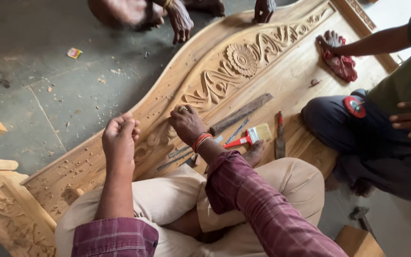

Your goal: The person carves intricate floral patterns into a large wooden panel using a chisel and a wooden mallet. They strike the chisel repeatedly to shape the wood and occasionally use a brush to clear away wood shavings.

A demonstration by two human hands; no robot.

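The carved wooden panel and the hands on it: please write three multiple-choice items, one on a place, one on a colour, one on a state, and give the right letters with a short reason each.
1. Where does the paintbrush lie?
A. On the wooden panel, beside the right hand
B. On the grey floor
C. In the left hand

2. What colour is the cloth that a co-worker's hand presses on the panel?
A. Blue
B. Red
C. White

3. How is the left hand held?
A. Flat and open on the wood
B. Closed in a fist
C. Pointing with one finger

Answers:
1 A, the brush rests on the board just beside the right wrist.
2 B, the crumpled cloth near the panel's far end is red.
3 B, the fingers are curled in above the carved edge.
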